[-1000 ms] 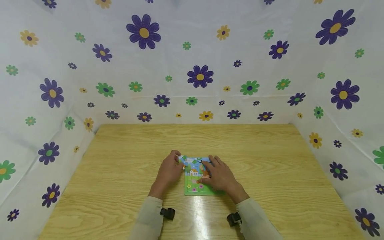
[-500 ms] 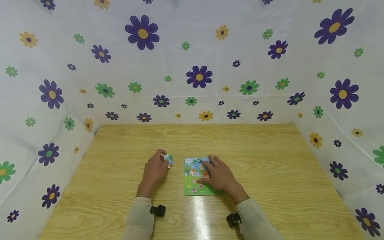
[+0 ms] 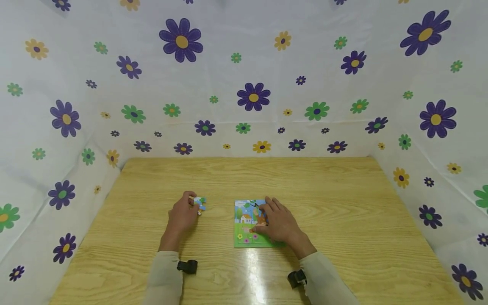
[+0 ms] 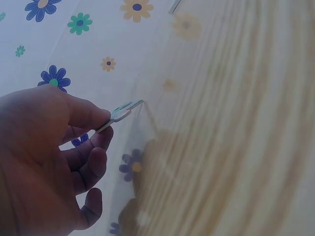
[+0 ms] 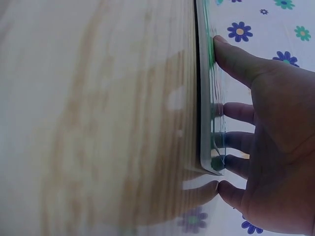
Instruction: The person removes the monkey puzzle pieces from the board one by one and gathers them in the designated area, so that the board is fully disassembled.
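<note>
In the head view my left hand (image 3: 183, 216) is left of the puzzle board, pinching a jigsaw piece (image 3: 200, 204) with blue, green and white print. Seen from the left wrist, thumb and fingers grip the edge of the tilted piece (image 4: 120, 114), its far corner right at the tabletop. The puzzle board (image 3: 244, 242) lies flat at the middle, printed with a white house, trees, flowers and a brown figure. My right hand (image 3: 282, 222) covers its right part. From the right wrist, the thumb and several spread fingertips rest on the board's face (image 5: 211, 98).
The wooden table (image 3: 343, 190) reaches back to a white cloth (image 3: 213, 80) with purple, green and yellow flowers, which hangs behind and along both sides. Black wrist cameras (image 3: 187, 266) sit at both cuffs.
My left hand has carried the jigsaw piece away from the board's upper left corner, leftward over the table. The right hand and the board have stayed in place.
</note>
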